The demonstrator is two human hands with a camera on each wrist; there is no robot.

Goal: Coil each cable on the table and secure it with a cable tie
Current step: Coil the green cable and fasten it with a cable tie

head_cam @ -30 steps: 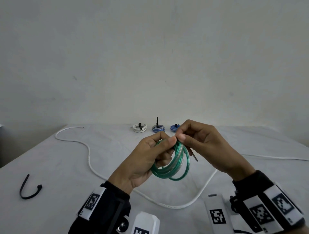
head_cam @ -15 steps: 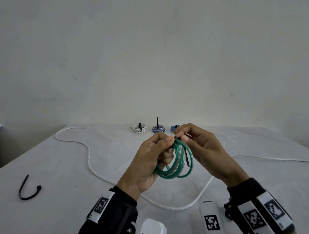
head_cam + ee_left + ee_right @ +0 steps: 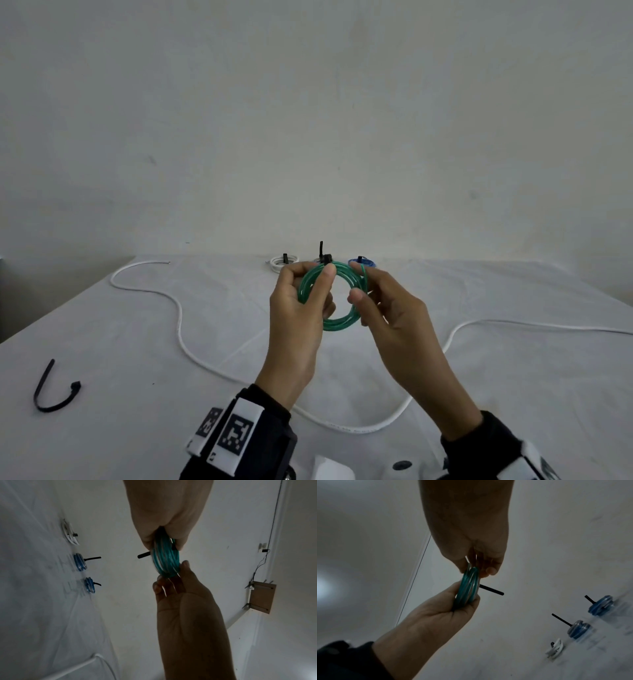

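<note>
A green cable coil (image 3: 337, 323) is held up above the table, its ring facing me. My left hand (image 3: 310, 277) grips its left side between thumb and fingers. My right hand (image 3: 359, 284) pinches its right side, where a thin cable end sticks up. A black cable tie (image 3: 327, 258) sits on the coil's top. In the left wrist view the tie's tail (image 3: 144, 554) pokes out sideways from the coil (image 3: 166, 559). The right wrist view shows the tail (image 3: 491, 590) beside the coil (image 3: 469, 586). A long white cable (image 3: 180, 315) lies loose across the table.
A spare black cable tie (image 3: 51, 394) lies at the near left of the table. Tied coils stand along the far edge: a white one (image 3: 281, 263) and a blue one (image 3: 364, 263), with another blue one (image 3: 79, 562) between them.
The green coil has been turned from edge-on to face me and lifted slightly farther away. My right hand left the coil's top and now pinches its right side.
</note>
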